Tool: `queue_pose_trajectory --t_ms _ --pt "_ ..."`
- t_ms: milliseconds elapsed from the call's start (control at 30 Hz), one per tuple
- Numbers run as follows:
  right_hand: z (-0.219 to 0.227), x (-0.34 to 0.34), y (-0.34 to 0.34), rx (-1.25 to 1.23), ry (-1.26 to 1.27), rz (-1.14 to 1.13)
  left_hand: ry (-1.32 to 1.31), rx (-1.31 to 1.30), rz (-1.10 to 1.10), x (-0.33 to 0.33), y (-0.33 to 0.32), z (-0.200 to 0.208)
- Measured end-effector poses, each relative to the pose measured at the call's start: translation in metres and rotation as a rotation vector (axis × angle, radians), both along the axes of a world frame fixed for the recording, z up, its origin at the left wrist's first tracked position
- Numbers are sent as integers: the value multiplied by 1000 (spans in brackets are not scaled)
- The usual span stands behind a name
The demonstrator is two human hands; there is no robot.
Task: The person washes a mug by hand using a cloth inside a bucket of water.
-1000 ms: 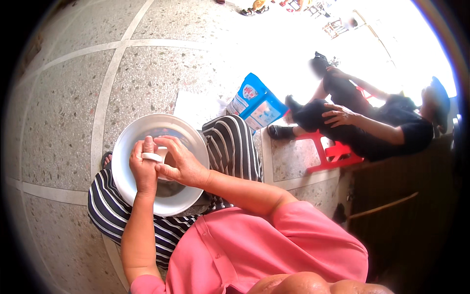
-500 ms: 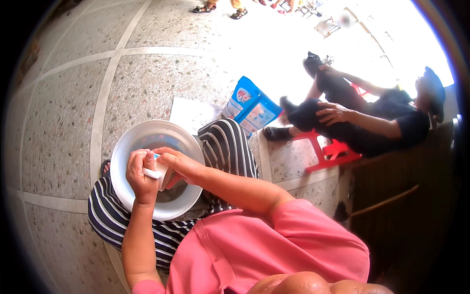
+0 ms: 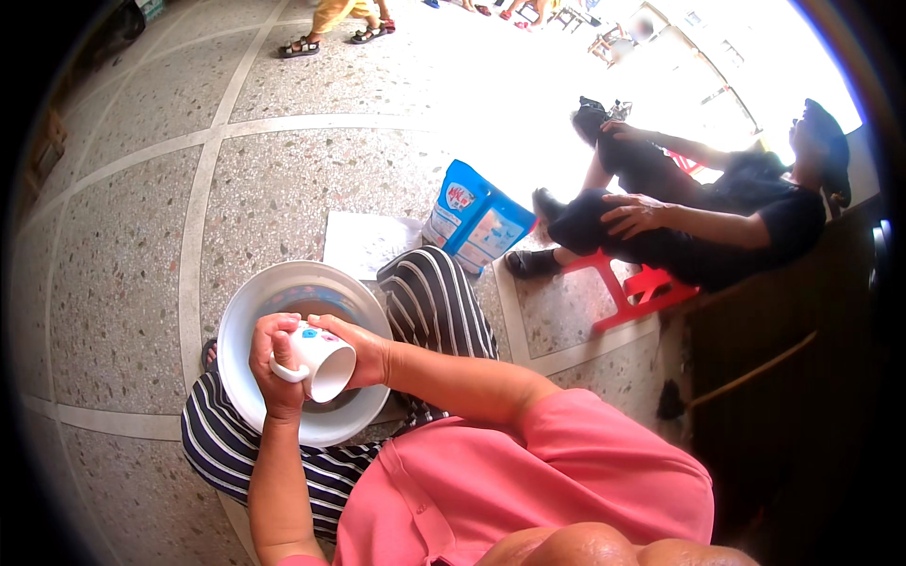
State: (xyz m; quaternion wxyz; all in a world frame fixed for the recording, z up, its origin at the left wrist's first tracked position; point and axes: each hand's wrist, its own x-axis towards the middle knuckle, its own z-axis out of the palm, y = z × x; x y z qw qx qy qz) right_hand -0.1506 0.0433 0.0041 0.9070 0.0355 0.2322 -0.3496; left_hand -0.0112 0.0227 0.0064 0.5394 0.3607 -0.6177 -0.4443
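Between my two hands I hold a white mug [image 3: 326,357] with small blue and pink flower patterns. It is tilted over a white basin [image 3: 243,377], its open mouth facing toward me. My left hand [image 3: 274,363] is closed about the handle side. Round the far and right side of the mug wraps my right hand [image 3: 361,351], its fingertips partly hidden behind the mug. Murky water [image 3: 326,309] shows in the basin, which sits between my knees in striped trousers [image 3: 442,297].
A blue bag [image 3: 478,219] stands on the floor beyond my right knee, beside a white sheet [image 3: 368,242]. To the right, a person in dark clothes [image 3: 698,226] sits by a red stool [image 3: 628,292]. A passer-by's sandalled feet [image 3: 326,42] are at the far left. A long-handled broom [image 3: 672,401] lies at right.
My hands have turned the mug so its mouth and flowered side show more. The passer-by's feet have moved left. The view has shifted slightly, with the basin lower in the picture.
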Motion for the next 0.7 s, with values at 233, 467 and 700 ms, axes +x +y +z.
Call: queue_pose_trajectory --t_ms 233,467,700 --pt "-35 6 -3 -469 534 -61 676 600 107 4 -21 -14" --pt "-3 4 -18 -786 833 -181 674 782 305 11 -31 -20" --pt "6 -1 -10 -1266 1209 -20 443 684 98 9 -24 -24"
